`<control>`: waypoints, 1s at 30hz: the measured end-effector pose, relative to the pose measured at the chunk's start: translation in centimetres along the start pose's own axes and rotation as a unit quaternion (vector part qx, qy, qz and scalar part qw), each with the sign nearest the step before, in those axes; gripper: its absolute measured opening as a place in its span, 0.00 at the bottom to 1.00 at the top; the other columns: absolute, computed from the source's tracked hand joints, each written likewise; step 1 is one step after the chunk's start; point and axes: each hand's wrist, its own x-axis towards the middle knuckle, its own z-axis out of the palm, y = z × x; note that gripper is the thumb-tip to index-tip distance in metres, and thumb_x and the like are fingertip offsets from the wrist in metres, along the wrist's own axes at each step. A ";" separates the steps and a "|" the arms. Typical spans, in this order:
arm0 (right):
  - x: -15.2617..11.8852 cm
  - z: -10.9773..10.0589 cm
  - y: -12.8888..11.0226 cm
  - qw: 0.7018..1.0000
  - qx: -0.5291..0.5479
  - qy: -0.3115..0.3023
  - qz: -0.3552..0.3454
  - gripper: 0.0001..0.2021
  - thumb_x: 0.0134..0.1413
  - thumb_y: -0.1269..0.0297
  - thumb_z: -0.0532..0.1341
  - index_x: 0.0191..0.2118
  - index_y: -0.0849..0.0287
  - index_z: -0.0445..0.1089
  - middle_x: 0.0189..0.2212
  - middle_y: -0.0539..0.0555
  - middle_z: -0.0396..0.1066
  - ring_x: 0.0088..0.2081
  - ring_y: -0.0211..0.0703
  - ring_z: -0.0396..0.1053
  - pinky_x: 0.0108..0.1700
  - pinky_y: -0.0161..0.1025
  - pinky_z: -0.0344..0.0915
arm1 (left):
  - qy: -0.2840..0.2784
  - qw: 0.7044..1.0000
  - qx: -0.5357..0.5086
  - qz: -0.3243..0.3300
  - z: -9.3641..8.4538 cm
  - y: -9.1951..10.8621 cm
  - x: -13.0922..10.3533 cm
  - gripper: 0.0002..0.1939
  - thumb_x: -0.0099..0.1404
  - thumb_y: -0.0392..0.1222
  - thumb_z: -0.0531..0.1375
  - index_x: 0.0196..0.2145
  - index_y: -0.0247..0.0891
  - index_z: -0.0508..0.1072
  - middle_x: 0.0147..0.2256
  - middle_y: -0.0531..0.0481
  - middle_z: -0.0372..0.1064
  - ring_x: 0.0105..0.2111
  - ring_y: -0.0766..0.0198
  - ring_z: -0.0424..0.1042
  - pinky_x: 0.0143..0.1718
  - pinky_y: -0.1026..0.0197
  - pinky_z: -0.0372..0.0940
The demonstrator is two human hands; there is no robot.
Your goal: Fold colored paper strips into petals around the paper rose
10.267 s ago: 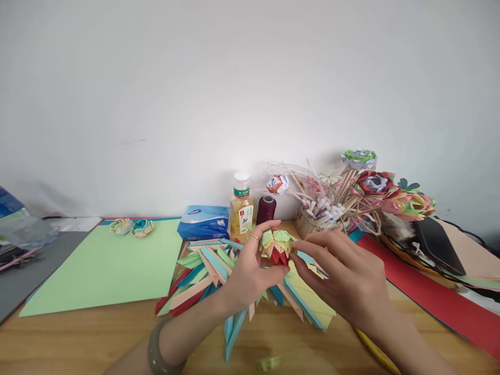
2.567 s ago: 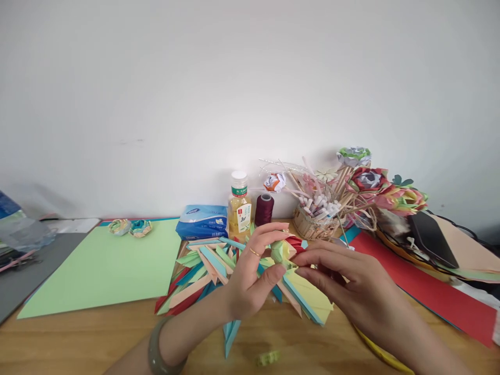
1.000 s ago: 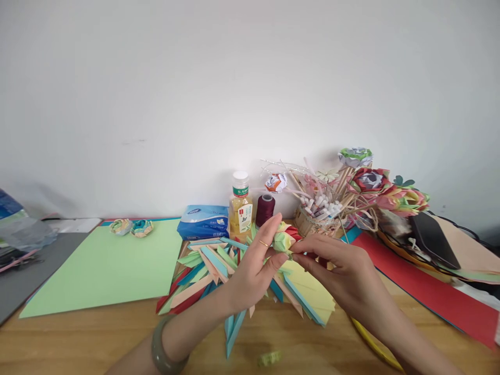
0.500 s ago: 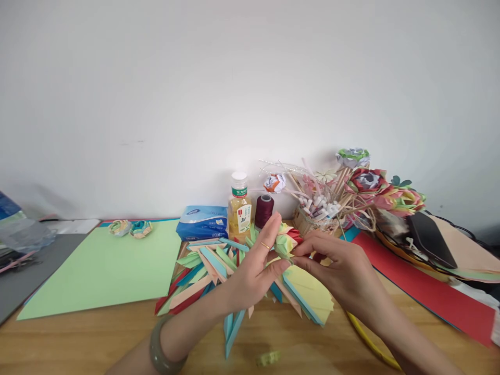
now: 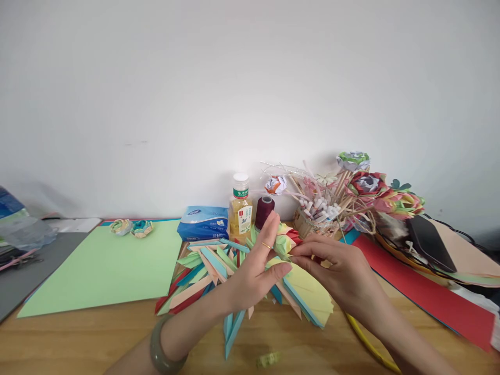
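Observation:
Between my two hands is a folded paper flower (image 5: 284,244) in pale green, yellow and red. My left hand (image 5: 261,263) cups it from the left, its fingers behind the flower and its thumb below. My right hand (image 5: 338,263) pinches the flower's lower right edge between thumb and fingertips. Part of the flower is hidden by the fingers. Under my hands lies a heap of folded paper strips (image 5: 207,271) in blue, green, peach and red. A stack of yellow paper pieces (image 5: 312,291) is just below my right hand.
Behind stand a blue tissue pack (image 5: 203,223), a drink bottle (image 5: 240,208) and a maroon thread spool (image 5: 264,208). A basket (image 5: 308,225) of sticks and paper flowers is right of them. Green paper sheets (image 5: 113,271) with two small paper rosettes (image 5: 141,228) lie left; red paper (image 5: 425,291) lies right.
My left thumb has come slightly away from the flower's base, where it met the right fingertips. My right hand still pinches the flower. The view has shifted a little.

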 end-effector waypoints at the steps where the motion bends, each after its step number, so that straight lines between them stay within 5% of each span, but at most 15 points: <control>1: 0.0 0.0 -0.1 1.000 -0.004 0.003 -0.001 0.09 0.56 0.67 0.59 0.27 0.58 0.73 0.25 0.52 0.73 0.25 0.39 0.69 0.25 0.34 0.63 | -0.002 1.000 0.005 0.002 0.0 0.0 0.0 0.37 0.66 0.48 0.54 0.65 0.52 0.37 0.68 0.56 0.25 0.67 0.53 0.30 0.65 0.51 0.40; 9: -0.1 0.9 0.1 0.998 -0.048 0.037 -0.027 0.10 0.54 0.68 0.60 0.23 0.59 0.69 0.21 0.50 0.70 0.21 0.36 0.66 0.23 0.33 0.60 | -0.016 1.000 0.001 -0.011 -0.1 0.1 0.0 0.40 0.64 0.48 0.57 0.65 0.51 0.35 0.68 0.54 0.22 0.67 0.52 0.28 0.65 0.48 0.40; 14: -0.1 0.8 0.5 0.998 -0.032 0.007 -0.046 0.07 0.58 0.68 0.58 0.33 0.58 0.73 0.30 0.53 0.74 0.28 0.38 0.71 0.26 0.33 0.64 | -0.001 0.997 -0.073 -0.021 -0.1 0.1 0.2 0.43 0.62 0.48 0.59 0.65 0.50 0.34 0.67 0.51 0.34 0.66 0.50 0.35 0.63 0.48 0.47; 20: 0.1 0.1 0.5 1.000 -0.003 -0.016 -0.009 0.09 0.59 0.65 0.57 0.33 0.57 0.74 0.30 0.54 0.75 0.29 0.40 0.72 0.26 0.33 0.65 | 0.017 0.992 -0.109 -0.061 -0.4 0.1 0.3 0.31 0.67 0.51 0.50 0.64 0.50 0.45 0.67 0.55 0.36 0.66 0.52 0.36 0.63 0.49 0.48; 30: 0.2 0.2 0.2 1.000 0.011 -0.012 0.013 0.09 0.56 0.64 0.59 0.27 0.58 0.74 0.26 0.52 0.75 0.26 0.40 0.71 0.26 0.34 0.63 | 0.045 0.997 -0.038 -0.053 -0.2 0.4 0.5 0.27 0.68 0.49 0.50 0.63 0.46 0.51 0.66 0.52 0.42 0.66 0.56 0.41 0.65 0.52 0.39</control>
